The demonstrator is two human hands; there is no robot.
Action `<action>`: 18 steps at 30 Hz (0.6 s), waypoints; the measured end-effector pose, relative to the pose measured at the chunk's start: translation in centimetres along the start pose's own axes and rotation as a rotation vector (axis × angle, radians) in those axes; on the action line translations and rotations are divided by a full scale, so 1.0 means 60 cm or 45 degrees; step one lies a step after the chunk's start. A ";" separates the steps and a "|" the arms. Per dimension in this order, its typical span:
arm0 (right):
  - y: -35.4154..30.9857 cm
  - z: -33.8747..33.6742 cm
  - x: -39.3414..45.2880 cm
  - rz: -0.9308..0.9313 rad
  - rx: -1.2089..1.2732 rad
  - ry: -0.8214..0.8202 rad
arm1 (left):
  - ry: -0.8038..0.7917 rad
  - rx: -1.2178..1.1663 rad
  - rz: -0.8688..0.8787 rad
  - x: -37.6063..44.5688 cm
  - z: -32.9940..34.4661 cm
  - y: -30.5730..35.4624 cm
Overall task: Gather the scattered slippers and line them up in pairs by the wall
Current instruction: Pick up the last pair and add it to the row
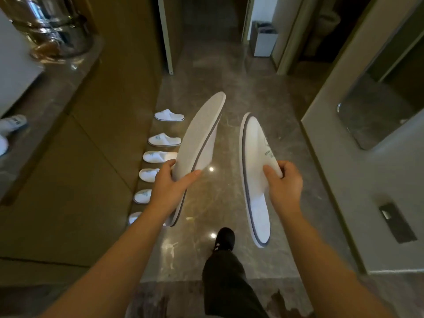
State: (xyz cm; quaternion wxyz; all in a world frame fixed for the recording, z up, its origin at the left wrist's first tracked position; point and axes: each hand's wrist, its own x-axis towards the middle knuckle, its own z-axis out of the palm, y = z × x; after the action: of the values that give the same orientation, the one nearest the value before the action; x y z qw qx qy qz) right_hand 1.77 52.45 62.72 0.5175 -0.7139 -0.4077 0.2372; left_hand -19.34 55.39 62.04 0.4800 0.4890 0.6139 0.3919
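Observation:
My left hand (pixel 169 187) grips a white slipper (pixel 199 136) with a grey rim, held in the air with its pale sole turned toward me. My right hand (pixel 284 184) grips a second white slipper (pixel 254 157), its top facing me with a small printed logo. Both hang above the marble floor. Along the left wall stands a row of several white slippers (pixel 164 140), toes toward the wall; the nearer ones are partly hidden behind my left hand and arm.
A brown panelled wall (pixel 91 145) runs down the left, with a marble counter (pixel 46 92) and a shiny metal vessel (pixel 52 24) above it. A grey wall (pixel 358 180) bounds the right. My dark shoe (pixel 226 238) steps on the glossy floor. Doorways open ahead.

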 end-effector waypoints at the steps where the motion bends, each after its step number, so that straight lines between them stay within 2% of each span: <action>1: 0.002 0.021 0.052 0.002 0.016 -0.010 | 0.005 -0.004 -0.007 0.052 0.012 0.012; 7: -0.035 0.136 0.332 0.002 0.002 -0.099 | 0.085 0.006 -0.046 0.308 0.060 0.097; 11: -0.062 0.221 0.483 -0.002 -0.011 -0.177 | 0.130 -0.014 -0.148 0.449 0.072 0.121; 14: -0.071 0.303 0.597 -0.016 -0.034 -0.247 | 0.164 -0.075 -0.240 0.575 0.078 0.125; 18: -0.091 0.436 0.771 -0.044 -0.036 -0.278 | 0.192 -0.130 -0.205 0.782 0.080 0.146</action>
State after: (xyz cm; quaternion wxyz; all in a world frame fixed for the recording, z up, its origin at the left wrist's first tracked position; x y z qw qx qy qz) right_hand 5.68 105.72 62.48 0.4641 -0.6839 -0.4771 0.2988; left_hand -15.54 103.14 59.58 0.4868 0.3822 0.6647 0.4185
